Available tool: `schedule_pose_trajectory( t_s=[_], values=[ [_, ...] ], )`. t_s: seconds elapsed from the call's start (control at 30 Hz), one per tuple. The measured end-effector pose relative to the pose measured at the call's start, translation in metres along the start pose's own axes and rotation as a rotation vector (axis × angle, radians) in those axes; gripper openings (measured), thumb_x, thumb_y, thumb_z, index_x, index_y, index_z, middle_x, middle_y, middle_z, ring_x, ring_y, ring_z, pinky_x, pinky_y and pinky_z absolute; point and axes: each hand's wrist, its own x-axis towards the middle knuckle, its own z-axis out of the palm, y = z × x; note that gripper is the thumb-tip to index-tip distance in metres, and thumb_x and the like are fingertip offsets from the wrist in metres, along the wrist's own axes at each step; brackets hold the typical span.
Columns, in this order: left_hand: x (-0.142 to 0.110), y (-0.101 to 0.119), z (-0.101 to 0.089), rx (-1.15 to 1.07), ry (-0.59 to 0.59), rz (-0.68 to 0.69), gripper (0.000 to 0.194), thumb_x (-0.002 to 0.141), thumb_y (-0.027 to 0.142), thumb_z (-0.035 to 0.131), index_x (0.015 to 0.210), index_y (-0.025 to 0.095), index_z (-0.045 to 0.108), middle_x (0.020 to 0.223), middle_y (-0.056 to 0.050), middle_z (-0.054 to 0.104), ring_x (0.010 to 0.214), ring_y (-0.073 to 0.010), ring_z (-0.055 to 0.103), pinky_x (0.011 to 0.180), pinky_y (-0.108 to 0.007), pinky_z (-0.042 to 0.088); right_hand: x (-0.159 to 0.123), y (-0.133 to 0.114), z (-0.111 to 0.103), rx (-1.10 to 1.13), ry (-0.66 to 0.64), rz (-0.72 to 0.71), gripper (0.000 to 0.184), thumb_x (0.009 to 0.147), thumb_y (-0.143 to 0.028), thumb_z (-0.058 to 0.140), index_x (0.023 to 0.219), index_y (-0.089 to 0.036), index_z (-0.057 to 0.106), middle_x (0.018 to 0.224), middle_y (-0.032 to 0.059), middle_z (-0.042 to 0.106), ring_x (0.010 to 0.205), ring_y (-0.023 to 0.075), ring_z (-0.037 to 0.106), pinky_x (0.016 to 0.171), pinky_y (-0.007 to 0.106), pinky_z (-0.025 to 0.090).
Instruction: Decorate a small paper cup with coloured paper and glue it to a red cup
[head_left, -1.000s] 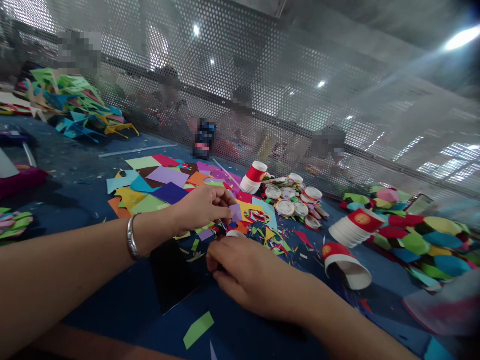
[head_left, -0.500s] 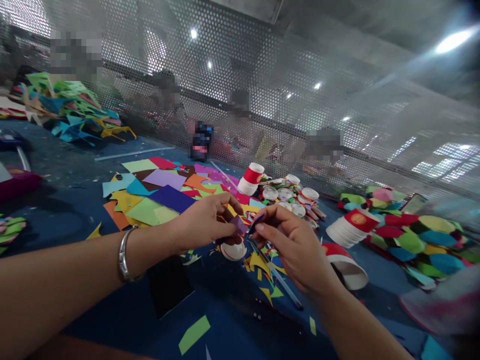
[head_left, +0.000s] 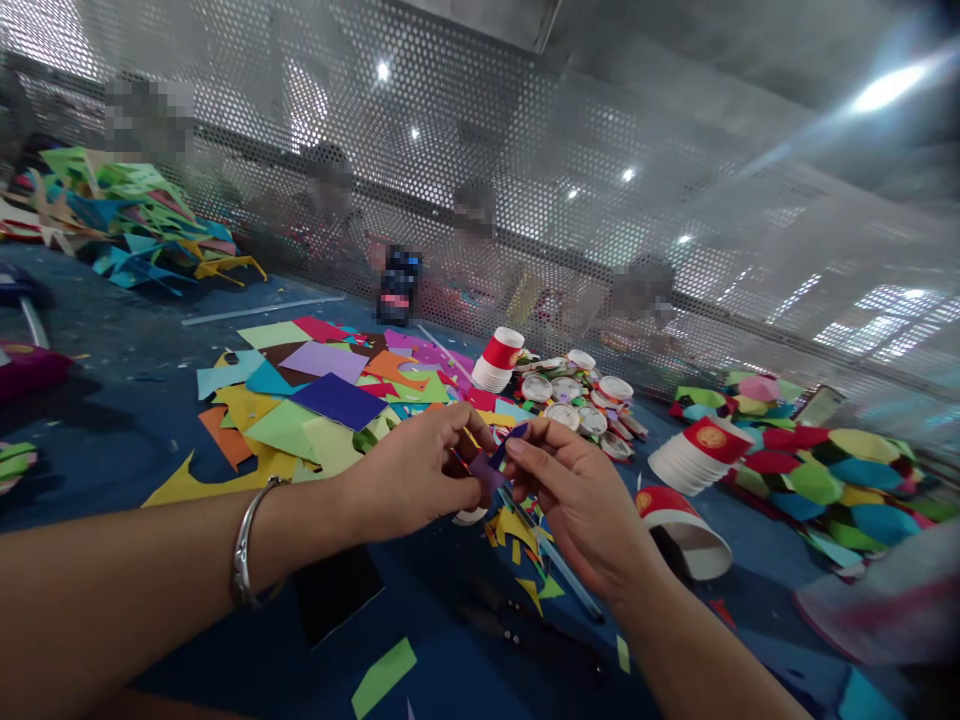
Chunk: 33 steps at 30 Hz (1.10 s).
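Observation:
My left hand [head_left: 424, 465], with a silver bangle at its wrist, pinches a small purple paper piece [head_left: 487, 470] between thumb and fingers. Facing it, my right hand [head_left: 577, 485] grips a darker violet paper piece [head_left: 514, 437] in a pinch. The two pieces meet or overlap between my fingertips; whether they are joined I cannot tell. Beneath the hands lie yellow and green paper scraps [head_left: 517, 530] and a long thin clear-and-blue stick [head_left: 574, 580], perhaps a pen. A white round piece [head_left: 470, 517] is mostly hidden under my left hand.
Coloured paper sheets [head_left: 337, 400] spread beyond my left hand. Stacked red-and-white paper cups [head_left: 499, 360], a pile of round cup pieces [head_left: 570, 390], more cups [head_left: 701, 455] and a tipped cup [head_left: 686, 535] stand right. A phone [head_left: 399, 285] leans against the perforated panel [head_left: 555, 190].
My hands have drawn closer, bringing the violet piece against the purple one. The left hand has shifted slightly down and covers more of the white round piece. The view has moved a little.

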Motion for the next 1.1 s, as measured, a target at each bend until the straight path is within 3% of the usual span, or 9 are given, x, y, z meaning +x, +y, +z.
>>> schedule_pose_trajectory(
  t_s=[0.67, 1.1],
  values=[
    [-0.003, 0.002, 0.009, -0.184, -0.008, -0.021, 0.033, 0.073, 0.018, 0.076, 0.096, 0.020, 0.052, 0.079, 0.006, 0.061, 0.070, -0.0106, 0.060, 0.065, -0.026, 0.047, -0.003, 0.002, 0.001, -0.030, 0.032, -0.042, 0.017, 0.084, -0.032, 0.077, 0.087, -0.020, 0.066, 0.079, -0.0026, 0.059, 0.069, 0.0114, 0.049, 0.063, 0.026, 0.041],
    [-0.001, -0.002, 0.011, -0.243, 0.001, -0.035, 0.044, 0.071, 0.022, 0.081, 0.099, 0.023, 0.046, 0.083, 0.005, 0.062, 0.076, -0.0150, 0.065, 0.069, -0.029, 0.051, -0.005, -0.003, 0.002, -0.025, 0.030, -0.048, 0.015, 0.084, -0.031, 0.076, 0.087, -0.020, 0.066, 0.080, -0.0022, 0.060, 0.069, 0.0119, 0.049, 0.064, 0.026, 0.040]
  ],
)
